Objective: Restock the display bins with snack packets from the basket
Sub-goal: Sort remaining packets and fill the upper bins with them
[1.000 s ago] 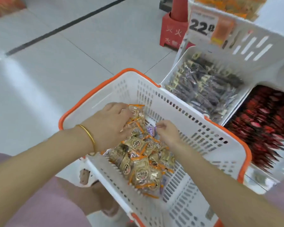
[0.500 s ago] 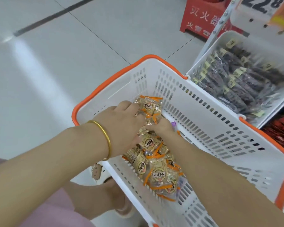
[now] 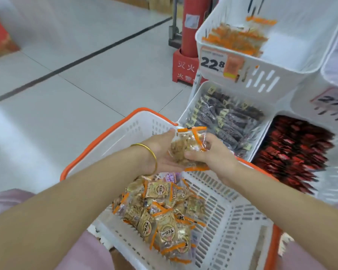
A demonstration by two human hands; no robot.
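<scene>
A handful of packets (image 3: 185,150) held above the basket (image 3: 232,217) and its remaining heap (image 3: 164,221). The right grip (image 3: 213,155) curls round them while the left grip (image 3: 160,154), palm up, cradles from below, likely keeping the slippery bundle together for the orange-stocked top bin (image 3: 261,82).

White slotted basket (image 3: 105,137), orange-rimmed, holds a heap of clear orange-edged snack packets (image 3: 164,219) at its near end; a further bunch (image 3: 185,151) lies against the left hand (image 3: 160,154), gripped by the right hand (image 3: 215,154), above its far rim, near the white display bins (image 3: 265,82).
</scene>
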